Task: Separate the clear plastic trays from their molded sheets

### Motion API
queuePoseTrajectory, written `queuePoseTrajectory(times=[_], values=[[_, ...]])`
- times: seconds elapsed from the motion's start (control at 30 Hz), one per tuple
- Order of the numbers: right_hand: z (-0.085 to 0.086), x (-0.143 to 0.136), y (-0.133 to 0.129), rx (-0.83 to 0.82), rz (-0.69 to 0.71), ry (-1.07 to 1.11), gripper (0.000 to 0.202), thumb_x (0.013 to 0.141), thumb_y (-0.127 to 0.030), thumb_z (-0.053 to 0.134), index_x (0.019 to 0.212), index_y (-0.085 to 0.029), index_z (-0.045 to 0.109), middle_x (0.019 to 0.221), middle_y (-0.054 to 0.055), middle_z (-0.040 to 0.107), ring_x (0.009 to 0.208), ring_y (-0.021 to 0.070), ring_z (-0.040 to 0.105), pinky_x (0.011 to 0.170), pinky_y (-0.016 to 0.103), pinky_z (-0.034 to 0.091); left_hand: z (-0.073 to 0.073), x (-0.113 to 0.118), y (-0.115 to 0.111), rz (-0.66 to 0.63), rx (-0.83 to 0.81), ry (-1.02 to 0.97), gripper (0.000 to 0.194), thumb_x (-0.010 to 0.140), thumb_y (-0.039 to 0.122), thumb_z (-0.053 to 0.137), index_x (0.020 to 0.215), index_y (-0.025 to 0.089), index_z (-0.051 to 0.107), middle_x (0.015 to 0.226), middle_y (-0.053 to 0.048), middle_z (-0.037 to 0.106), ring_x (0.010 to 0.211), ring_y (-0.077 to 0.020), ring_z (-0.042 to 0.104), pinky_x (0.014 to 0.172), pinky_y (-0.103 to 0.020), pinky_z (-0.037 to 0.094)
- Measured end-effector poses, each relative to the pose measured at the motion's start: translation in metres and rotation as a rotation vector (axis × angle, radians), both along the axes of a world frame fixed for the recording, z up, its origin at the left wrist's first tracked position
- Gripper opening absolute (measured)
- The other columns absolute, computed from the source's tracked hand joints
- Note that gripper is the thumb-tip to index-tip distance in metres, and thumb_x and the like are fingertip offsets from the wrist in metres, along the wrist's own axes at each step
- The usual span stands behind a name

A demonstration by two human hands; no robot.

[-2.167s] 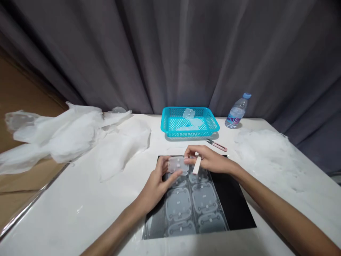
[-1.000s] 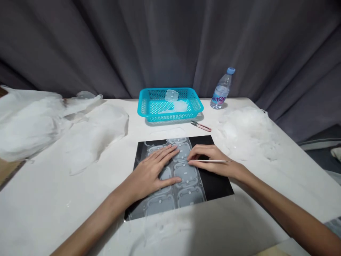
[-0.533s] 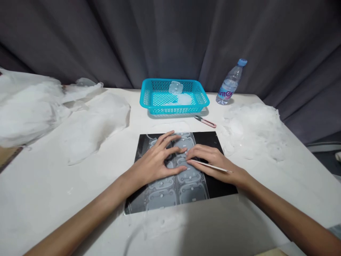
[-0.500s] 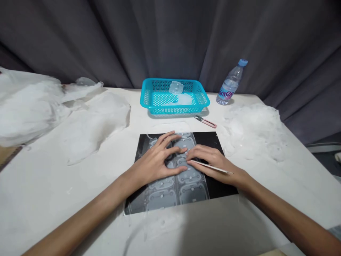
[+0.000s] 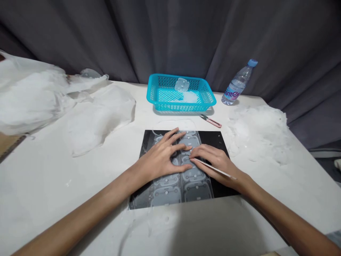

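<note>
A translucent silicone-like sheet [image 5: 166,193] with rows of rounded-square moulded pieces lies over a black mat [image 5: 225,190] on the table. My left hand [image 5: 161,158] rests on this sheet, fingers spread and pressing lightly, nothing in its grip. Close to its right, my right hand [image 5: 217,160] pinches a thin white stick [image 5: 215,170], whose rear end slants back towards the wrist. The fingertips of that hand touch the sheet near its middle and hide the stick's front tip.
Behind the mat stands a blue perforated basket [image 5: 181,107] holding some translucent pieces. Pink-handled thread snips [image 5: 213,122] lie before it. A water bottle [image 5: 234,89] stands at back right, near a pile of translucent scraps [image 5: 259,131]. White plastic bags [image 5: 98,117] cover the left.
The camera view has shifted a little, so the objects appear further right. Both hands keep nearly the same place on the sheet, and the stick stays in my right fingers.
</note>
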State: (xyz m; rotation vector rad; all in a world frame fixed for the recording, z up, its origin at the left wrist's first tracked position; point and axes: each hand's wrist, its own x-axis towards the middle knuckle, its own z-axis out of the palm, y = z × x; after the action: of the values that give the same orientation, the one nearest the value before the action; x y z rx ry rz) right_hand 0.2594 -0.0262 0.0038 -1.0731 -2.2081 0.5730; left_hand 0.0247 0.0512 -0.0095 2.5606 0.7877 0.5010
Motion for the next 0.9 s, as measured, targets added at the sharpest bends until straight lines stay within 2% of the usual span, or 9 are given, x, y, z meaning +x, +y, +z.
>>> queuePoseTrajectory(times=[0.17,0.3,0.47,0.67,0.9], values=[[0.001,-0.002,0.000,0.043,-0.001,-0.085,0.014,0.108,-0.019,0.050,0.113,-0.020,0.063,0.109,0.011,0.070,0.106,0.0236,0.069,0.093,0.038,0.057,0.000,0.000,0.000,0.007,-0.033,-0.020,0.057,0.085,0.061,0.079,0.128,0.024,0.074,0.165,-0.011,0.048,0.160,-0.0382,0.030,0.126,-0.061,0.038],[0.006,0.008,0.001,-0.015,0.035,-0.093,0.015,0.108,-0.019,0.050,0.114,-0.019,0.065,0.109,0.011,0.070,0.100,0.0224,0.070,0.086,0.035,0.058,0.000,0.000,0.001,0.000,-0.040,0.000,0.061,0.086,0.065,0.076,0.132,0.025,0.074,0.166,-0.011,0.046,0.161,-0.0366,0.029,0.126,-0.059,0.037],[0.007,0.027,0.004,-0.096,0.027,0.065,0.012,0.107,-0.021,0.059,0.113,-0.022,0.068,0.112,0.008,0.072,0.106,0.0204,0.070,0.092,0.034,0.057,0.001,0.001,0.002,0.005,-0.033,0.025,0.065,0.086,0.068,0.074,0.135,0.025,0.072,0.168,-0.012,0.043,0.161,-0.0363,0.028,0.126,-0.059,0.037],[0.001,0.025,0.008,-0.131,0.093,0.102,0.014,0.107,-0.021,0.057,0.114,-0.022,0.069,0.114,0.008,0.073,0.113,0.0209,0.070,0.098,0.036,0.057,0.002,0.001,0.005,0.004,-0.033,0.054,0.071,0.085,0.073,0.072,0.138,0.026,0.070,0.169,-0.011,0.042,0.161,-0.0368,0.027,0.127,-0.060,0.035],[0.002,0.022,0.011,-0.024,0.115,0.027,0.016,0.108,-0.022,0.054,0.115,-0.021,0.069,0.114,0.009,0.076,0.107,0.0214,0.072,0.094,0.037,0.058,0.005,0.002,0.005,0.009,-0.061,0.051,0.069,0.085,0.070,0.074,0.137,0.025,0.071,0.169,-0.010,0.042,0.161,-0.0386,0.027,0.127,-0.062,0.032]])
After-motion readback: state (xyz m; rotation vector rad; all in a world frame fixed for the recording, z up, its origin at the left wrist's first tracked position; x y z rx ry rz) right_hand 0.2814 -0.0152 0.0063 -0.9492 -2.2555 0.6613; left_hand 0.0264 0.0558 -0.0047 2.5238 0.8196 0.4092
